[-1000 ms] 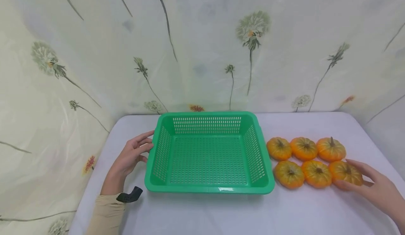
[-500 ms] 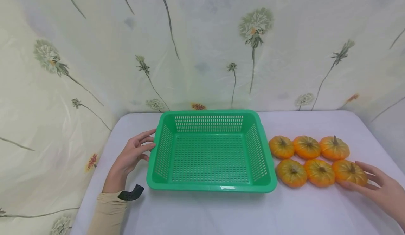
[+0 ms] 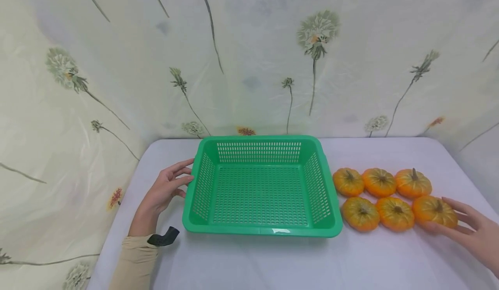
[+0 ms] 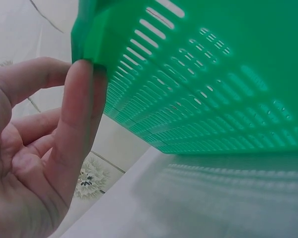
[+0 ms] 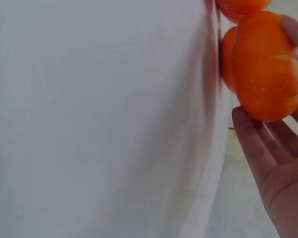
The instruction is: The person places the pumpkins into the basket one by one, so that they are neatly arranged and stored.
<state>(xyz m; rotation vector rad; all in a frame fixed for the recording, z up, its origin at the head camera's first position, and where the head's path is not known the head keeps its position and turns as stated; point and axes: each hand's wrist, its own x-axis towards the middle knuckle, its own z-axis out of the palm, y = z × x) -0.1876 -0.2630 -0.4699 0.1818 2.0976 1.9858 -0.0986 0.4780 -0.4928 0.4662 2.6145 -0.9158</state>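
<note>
In the head view my left hand point(image 3: 165, 188) is at the left rim of a green plastic basket point(image 3: 261, 230); its thumb and fingers hold that rim, as the left wrist view also shows on the perforated basket wall point(image 4: 198, 89). On the far right, my right hand point(image 3: 473, 229) grips the end pumpkin point(image 3: 430, 212) of the front row, a small orange one. In the right wrist view this pumpkin point(image 5: 268, 67) sits between thumb and fingers, tilted, with its stem pointing away to the right. Whether it still touches the table cannot be told.
Beside the basket's right wall, two rows of small pumpkins lie close together, among them a back-row pumpkin point(image 3: 413, 182) and a front-row pumpkin point(image 3: 360, 214). A white-covered table point(image 3: 249, 264) carries everything. A flower-patterned curtain point(image 3: 249, 64) rises behind and at the left.
The pumpkin in my right hand has tilted and shifted slightly right, away from its neighbour. My left hand stays at the basket rim. The whole head view has drifted a little.
</note>
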